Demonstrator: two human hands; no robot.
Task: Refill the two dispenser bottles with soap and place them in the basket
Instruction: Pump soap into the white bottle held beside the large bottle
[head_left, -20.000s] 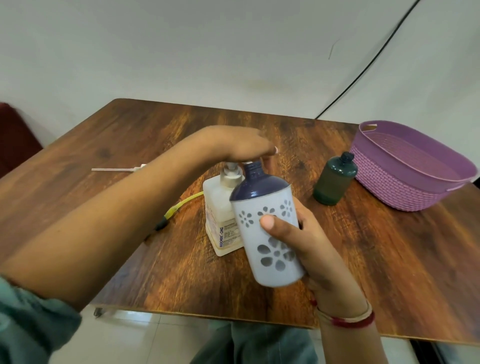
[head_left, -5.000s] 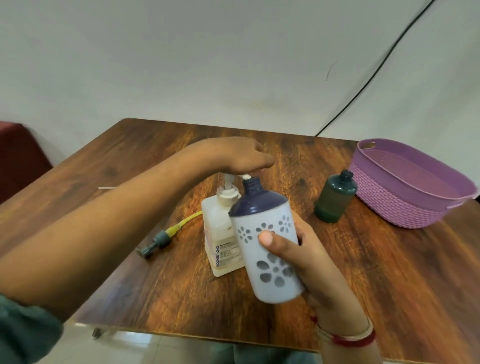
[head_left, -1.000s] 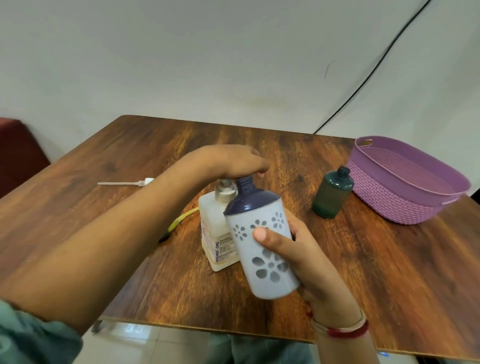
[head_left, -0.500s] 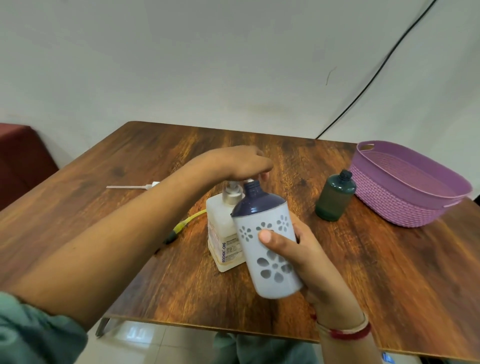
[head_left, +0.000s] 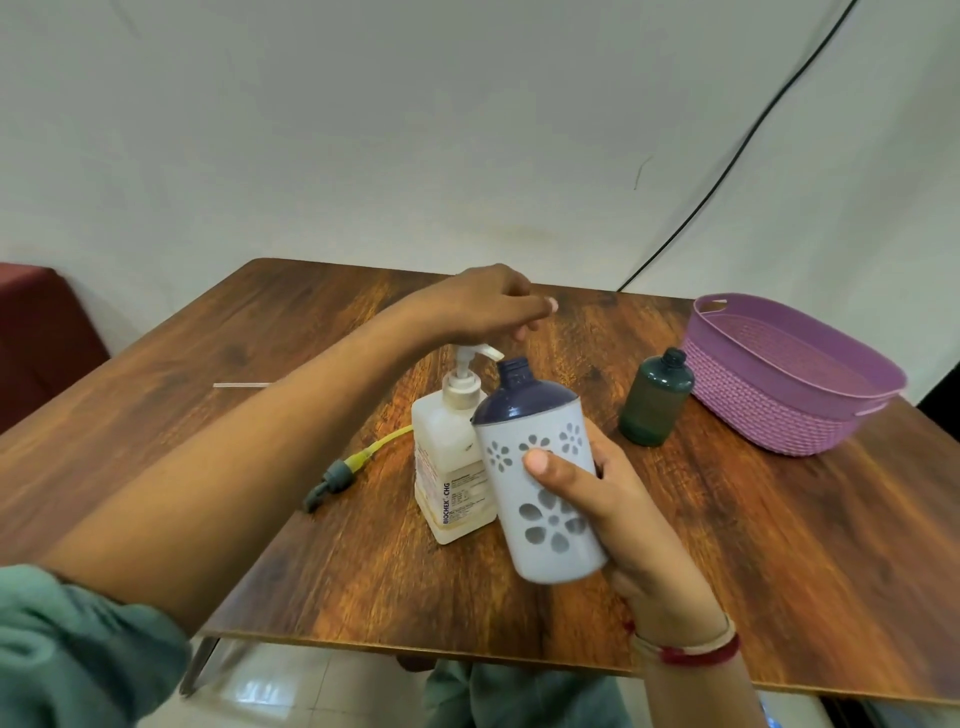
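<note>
Filling white bottle (head_left: 540, 493): right hand (head_left: 613, 509) clamped round it, near table (head_left: 779, 571) front edge; left hand (head_left: 483, 306) loose above pump (head_left: 470, 358). Next: press down.

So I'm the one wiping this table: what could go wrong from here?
The white bottle is tilted in the right hand, its narrow neck just beside the pump spout: soap could miss and run onto the table. A hard press from the left hand, hovering above, might tip the soap bottle.
</note>
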